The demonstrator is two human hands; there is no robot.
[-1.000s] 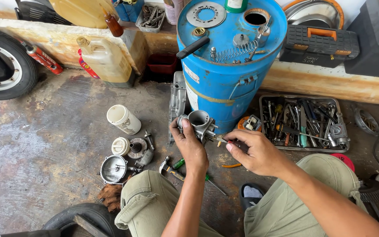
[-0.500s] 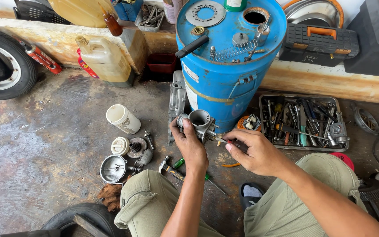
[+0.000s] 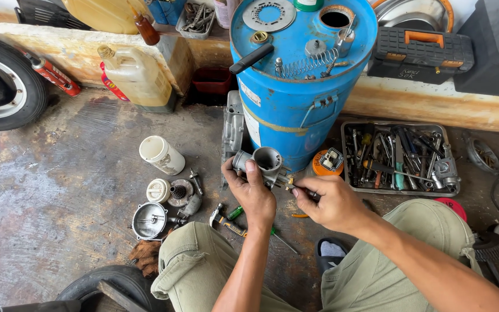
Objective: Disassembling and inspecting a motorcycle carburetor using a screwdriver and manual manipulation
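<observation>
My left hand (image 3: pixel 253 192) grips a grey metal carburettor (image 3: pixel 263 161) with a round open throat, held up in front of the blue drum (image 3: pixel 295 86). My right hand (image 3: pixel 330 202) pinches a small dark tool or screw at the carburettor's right side; its tip is hidden by my fingers. Both hands hover above my knees in olive trousers. On the floor below my left hand lie a small hammer (image 3: pixel 222 219) and a green-handled screwdriver (image 3: pixel 238 212).
Loose round engine parts (image 3: pixel 150 219) and a white cup (image 3: pixel 160 155) lie on the concrete at left. A metal tray of tools (image 3: pixel 399 159) sits at right. A yellowish jug (image 3: pixel 137 75), a tyre (image 3: pixel 1 86), a grey toolbox (image 3: pixel 423 52) line the back.
The hands and carburettor stay in nearly the same place; my right hand's fingers shift only slightly at the carburettor's side.
</observation>
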